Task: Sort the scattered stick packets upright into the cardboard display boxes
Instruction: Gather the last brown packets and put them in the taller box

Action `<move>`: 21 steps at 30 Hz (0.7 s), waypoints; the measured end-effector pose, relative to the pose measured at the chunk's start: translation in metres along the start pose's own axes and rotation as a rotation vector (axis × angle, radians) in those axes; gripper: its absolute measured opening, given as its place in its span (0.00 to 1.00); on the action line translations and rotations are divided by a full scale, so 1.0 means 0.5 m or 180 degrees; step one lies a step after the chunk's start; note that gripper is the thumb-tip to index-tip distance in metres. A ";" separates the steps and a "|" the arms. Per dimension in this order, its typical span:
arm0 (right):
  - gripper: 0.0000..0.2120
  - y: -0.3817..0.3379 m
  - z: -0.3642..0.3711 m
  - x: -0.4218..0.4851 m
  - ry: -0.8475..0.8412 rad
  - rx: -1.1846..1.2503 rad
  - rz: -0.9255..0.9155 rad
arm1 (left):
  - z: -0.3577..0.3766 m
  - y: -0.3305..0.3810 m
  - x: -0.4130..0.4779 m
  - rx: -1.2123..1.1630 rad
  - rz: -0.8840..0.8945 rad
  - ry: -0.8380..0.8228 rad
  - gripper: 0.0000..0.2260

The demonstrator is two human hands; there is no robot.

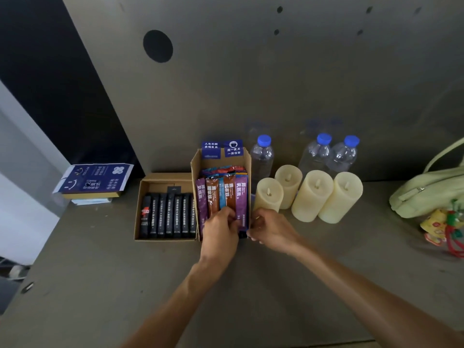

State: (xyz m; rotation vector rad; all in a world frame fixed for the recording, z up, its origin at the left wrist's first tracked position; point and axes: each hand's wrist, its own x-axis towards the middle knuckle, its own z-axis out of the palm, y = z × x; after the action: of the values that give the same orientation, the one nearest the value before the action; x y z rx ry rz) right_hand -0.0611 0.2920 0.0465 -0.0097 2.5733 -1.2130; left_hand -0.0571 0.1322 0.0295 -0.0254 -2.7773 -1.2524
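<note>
While the left hand pinched the coloured stick packets standing upright in the taller cardboard box, the right hand curled at that box's right front corner, grip unclear.

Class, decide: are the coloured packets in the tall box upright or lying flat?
Upright: the coloured packets stand on end in rows inside the tall box.

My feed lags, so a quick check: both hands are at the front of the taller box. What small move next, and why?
Probably nudge the front row upright and level. The left hand grips the lower ends of the coloured packets, which stand slightly tilted with uneven tops in the taller box, while the right hand sits at its front right corner.
</note>
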 end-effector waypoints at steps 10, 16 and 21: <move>0.19 -0.007 0.036 0.003 0.0236 0.0031 -0.0067 | -0.027 -0.018 0.021 0.0337 0.0473 -0.0235 0.04; 0.27 -0.002 0.048 0.003 0.0402 -0.0072 -0.0293 | -0.032 -0.025 0.027 0.0726 0.0906 -0.0444 0.16; 0.28 -0.008 0.057 0.001 0.0666 -0.0231 -0.0527 | -0.028 -0.028 0.033 0.1031 0.0994 -0.0547 0.30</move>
State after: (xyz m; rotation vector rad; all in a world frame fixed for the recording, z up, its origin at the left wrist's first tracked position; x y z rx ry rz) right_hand -0.0545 0.2678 0.0319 -0.1196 2.8464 -1.2356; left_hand -0.0733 0.1120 0.0297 -0.5420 -2.9316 -0.7530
